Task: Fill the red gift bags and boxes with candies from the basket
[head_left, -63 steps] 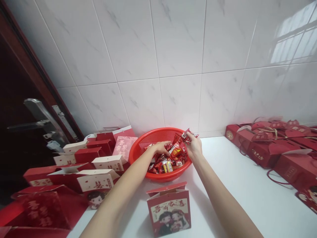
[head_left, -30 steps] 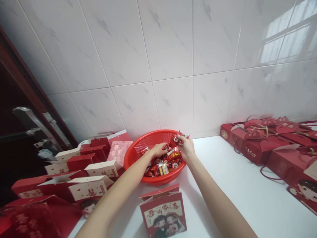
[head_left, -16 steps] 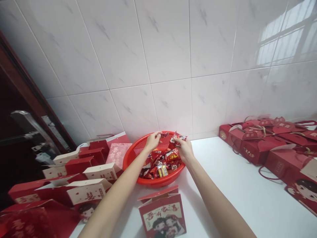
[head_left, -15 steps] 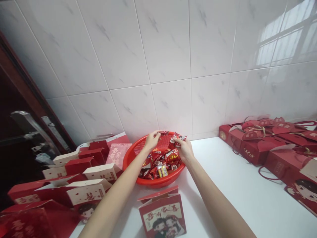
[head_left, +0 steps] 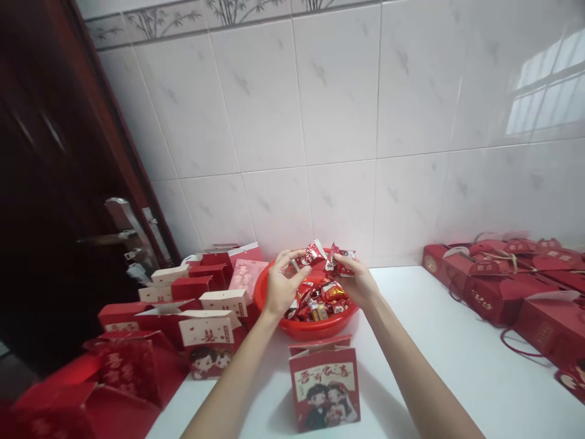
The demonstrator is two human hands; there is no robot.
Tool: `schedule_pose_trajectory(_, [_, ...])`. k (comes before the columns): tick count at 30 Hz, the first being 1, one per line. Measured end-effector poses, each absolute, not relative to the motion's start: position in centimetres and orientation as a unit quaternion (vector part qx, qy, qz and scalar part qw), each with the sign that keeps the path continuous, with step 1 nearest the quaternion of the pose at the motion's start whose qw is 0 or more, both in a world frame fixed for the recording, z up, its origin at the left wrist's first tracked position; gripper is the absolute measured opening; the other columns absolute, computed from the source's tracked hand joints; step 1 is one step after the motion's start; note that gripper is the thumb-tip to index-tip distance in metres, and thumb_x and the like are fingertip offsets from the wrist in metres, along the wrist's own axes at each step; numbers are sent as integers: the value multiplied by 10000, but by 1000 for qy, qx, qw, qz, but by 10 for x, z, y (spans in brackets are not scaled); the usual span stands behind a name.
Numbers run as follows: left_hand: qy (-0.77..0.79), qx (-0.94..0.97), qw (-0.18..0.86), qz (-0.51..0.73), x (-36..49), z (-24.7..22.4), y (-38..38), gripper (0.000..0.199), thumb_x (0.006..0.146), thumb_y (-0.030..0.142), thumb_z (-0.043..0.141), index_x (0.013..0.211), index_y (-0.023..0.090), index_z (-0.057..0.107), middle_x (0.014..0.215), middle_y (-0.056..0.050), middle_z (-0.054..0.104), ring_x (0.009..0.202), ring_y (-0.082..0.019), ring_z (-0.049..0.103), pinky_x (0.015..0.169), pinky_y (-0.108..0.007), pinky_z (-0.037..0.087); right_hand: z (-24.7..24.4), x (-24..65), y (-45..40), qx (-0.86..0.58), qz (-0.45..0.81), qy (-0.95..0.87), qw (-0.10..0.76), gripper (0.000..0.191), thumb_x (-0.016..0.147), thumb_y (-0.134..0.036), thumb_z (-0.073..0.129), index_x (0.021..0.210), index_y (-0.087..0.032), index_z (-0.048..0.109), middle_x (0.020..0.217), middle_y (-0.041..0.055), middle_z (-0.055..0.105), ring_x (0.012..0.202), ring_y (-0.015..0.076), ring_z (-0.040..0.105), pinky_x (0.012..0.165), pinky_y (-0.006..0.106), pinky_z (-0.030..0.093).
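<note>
A red plastic basket stands against the tiled wall, with several red-wrapped candies in it. Over its left side, my left hand holds a red and white candy packet between thumb and fingers. My right hand, above the basket's right side, grips red candy packets; their exact number is unclear. In front of the basket, nearer to me, a red gift box with a cartoon couple stands upright with its top flaps up.
Several red and cream gift boxes stand at the left, near a dark door with a metal handle. More red boxes with cord handles line the right side of the white table.
The view has shifted, so everything sits further right. My left hand has turned, its fingers spread wider, and a red and white packet now shows in it, close to my right hand.
</note>
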State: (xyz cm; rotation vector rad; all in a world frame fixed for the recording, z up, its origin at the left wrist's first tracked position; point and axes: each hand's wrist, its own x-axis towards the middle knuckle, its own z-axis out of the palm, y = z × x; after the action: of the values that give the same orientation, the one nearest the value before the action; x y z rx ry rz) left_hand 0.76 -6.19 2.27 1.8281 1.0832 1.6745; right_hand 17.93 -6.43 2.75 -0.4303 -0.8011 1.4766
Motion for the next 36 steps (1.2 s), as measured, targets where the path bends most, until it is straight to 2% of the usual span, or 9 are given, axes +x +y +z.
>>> schedule_pose_trajectory(4, [394, 643, 241, 612, 5, 26, -81, 394, 768, 323, 702, 1131, 183, 643, 1218, -93, 667, 1122, -237, 644, 952, -307, 540, 33, 172, -84, -196, 641, -376, 640, 293, 550, -285, 885, 755, -154, 720, 739, 29, 717, 698, 167, 647, 612, 259, 552])
schedule_pose_trajectory(7, [393, 646, 269, 597, 6, 28, -92, 509, 770, 349, 721, 1237, 184, 599, 1264, -103, 664, 1153, -254, 636, 966, -327, 542, 37, 168, -98, -224, 601, -409, 649, 355, 565, -323, 889, 819, -144, 717, 787, 55, 737, 713, 193, 678, 636, 281, 553])
schedule_pose_trajectory(10, [370, 664, 304, 575, 4, 32, -101, 590, 707, 352, 778, 1250, 191, 616, 1273, -99, 672, 1196, -274, 615, 972, -336, 543, 41, 165, -109, -268, 539, -433, 671, 386, 584, -357, 883, 851, -138, 710, 799, 72, 746, 696, 217, 689, 657, 317, 555])
schedule_pose_trajectory(12, [360, 671, 329, 559, 2, 36, -106, 512, 687, 352, 790, 1157, 182, 684, 1204, -94, 714, 1166, -277, 635, 980, -345, 539, 43, 164, -115, -292, 499, -451, 680, 392, 599, -377, 876, 864, -140, 711, 800, 73, 747, 690, 219, 687, 658, 323, 552])
schedule_pose_trajectory(15, [339, 672, 363, 549, -2, 41, -111, 390, 738, 391, 753, 1055, 165, 737, 1106, -94, 755, 1067, -278, 685, 955, -377, 553, 46, 162, -121, -309, 464, -483, 675, 399, 617, -401, 867, 872, -136, 712, 807, 74, 748, 694, 214, 685, 672, 323, 552])
schedule_pose_trajectory(22, [302, 634, 369, 609, 2, 40, -113, 359, 769, 418, 748, 996, 140, 762, 1018, -108, 777, 915, -270, 729, 854, -382, 584, 49, 152, -122, -301, 476, -475, 676, 431, 640, -423, 853, 923, -136, 700, 837, 81, 752, 751, 240, 703, 724, 362, 563])
schedule_pose_trajectory(28, [294, 594, 418, 621, 7, 37, -112, 361, 727, 409, 797, 973, 147, 769, 980, -88, 782, 942, -255, 721, 897, -370, 564, 50, 155, -122, -298, 502, -464, 667, 418, 634, -382, 864, 922, -130, 696, 893, 96, 755, 777, 244, 706, 745, 368, 563])
schedule_pose_trajectory(31, [290, 583, 447, 613, 8, 37, -113, 373, 716, 416, 808, 978, 154, 769, 979, -82, 781, 925, -260, 718, 850, -380, 581, 51, 158, -123, -284, 522, -461, 659, 410, 627, -362, 871, 913, -127, 694, 886, 95, 754, 779, 244, 707, 749, 367, 564])
schedule_pose_trajectory(36, [279, 575, 472, 607, 7, 39, -115, 359, 772, 450, 759, 973, 153, 782, 971, -82, 781, 937, -250, 712, 907, -374, 551, 53, 162, -125, -262, 533, -467, 655, 397, 629, -353, 875, 908, -132, 698, 861, 85, 751, 778, 235, 710, 749, 352, 563])
